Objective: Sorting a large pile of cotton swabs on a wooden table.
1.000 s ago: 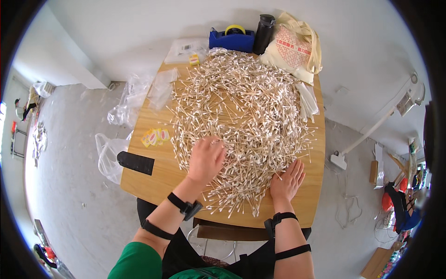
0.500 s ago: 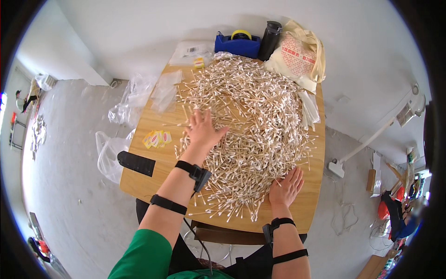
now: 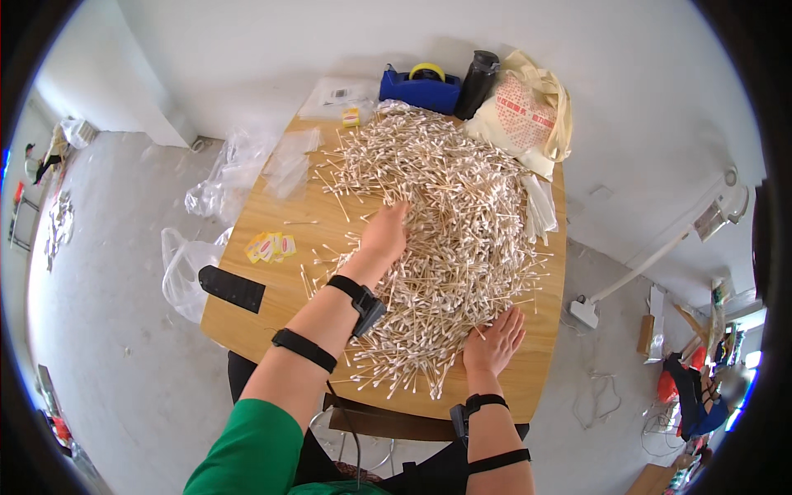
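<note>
A wide heap of cotton swabs (image 3: 462, 206), thin wooden sticks with white tips, covers much of the wooden table (image 3: 528, 379). My left hand (image 3: 384, 234) lies against the heap's left side, turned sideways. Its fingers are bent down among the swabs and mostly hidden, so what they hold cannot be made out. At the near right edge of the pile, my right hand (image 3: 493, 341) rests palm down, open, its fingers stretched out beside the swabs. A few loose swabs, one of them a single swab (image 3: 300, 222), lie left of my left hand.
Yellow-and-white packets (image 3: 271, 247) and a black flat strip (image 3: 232, 289) are on the left. Clear plastic bags (image 3: 289, 165) lie farther back. A blue tape dispenser (image 3: 421, 92), a black bottle (image 3: 477, 87) and a cream cloth bag (image 3: 516, 120) line the far edge. White bags (image 3: 540, 206) lie right.
My left hand has moved right into the heap, its spread fingers now bent and mostly hidden. Swabs on the left have shifted right, baring more tabletop. My right hand stays flat at the edge.
</note>
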A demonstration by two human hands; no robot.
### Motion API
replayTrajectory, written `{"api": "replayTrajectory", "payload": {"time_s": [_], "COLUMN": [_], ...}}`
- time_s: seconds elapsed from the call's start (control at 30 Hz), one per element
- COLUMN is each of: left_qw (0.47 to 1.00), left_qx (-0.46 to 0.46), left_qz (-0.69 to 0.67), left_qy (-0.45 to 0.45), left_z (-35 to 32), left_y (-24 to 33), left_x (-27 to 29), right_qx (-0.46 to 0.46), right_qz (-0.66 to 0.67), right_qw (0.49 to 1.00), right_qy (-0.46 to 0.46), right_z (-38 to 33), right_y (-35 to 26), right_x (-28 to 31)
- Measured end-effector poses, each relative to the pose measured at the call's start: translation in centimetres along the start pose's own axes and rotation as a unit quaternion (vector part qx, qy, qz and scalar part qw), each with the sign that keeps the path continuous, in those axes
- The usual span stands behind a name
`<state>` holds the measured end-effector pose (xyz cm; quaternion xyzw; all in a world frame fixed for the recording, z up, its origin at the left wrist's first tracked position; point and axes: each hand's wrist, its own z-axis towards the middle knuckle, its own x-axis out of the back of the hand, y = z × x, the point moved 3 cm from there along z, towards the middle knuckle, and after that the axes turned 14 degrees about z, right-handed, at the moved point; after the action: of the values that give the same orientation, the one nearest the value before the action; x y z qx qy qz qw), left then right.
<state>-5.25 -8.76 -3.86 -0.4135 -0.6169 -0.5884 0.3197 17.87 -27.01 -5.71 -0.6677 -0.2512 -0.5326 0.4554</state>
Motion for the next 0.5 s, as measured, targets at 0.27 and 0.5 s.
{"api": "replayTrajectory", "payload": {"time_s": [0.27, 0.5], "left_qw": [0.991, 0.977], "left_qx": [-0.028, -0.108], "left_qz": [-0.083, 0.015], "left_qy": [0.105, 0.186], "left_z": [1.3, -0.5], "left_y": [2.9, 4.8], "left_x": [7.4, 7.2], "right_qx": [-0.014, -0.002], "right_qz": [-0.022, -0.020], "right_qw": [0.999, 1.000], "right_qy": [-0.025, -0.013], "right_z": [0.5, 0.4], "right_y": [0.1, 0.0], "right_x": [0.0, -0.3]}}
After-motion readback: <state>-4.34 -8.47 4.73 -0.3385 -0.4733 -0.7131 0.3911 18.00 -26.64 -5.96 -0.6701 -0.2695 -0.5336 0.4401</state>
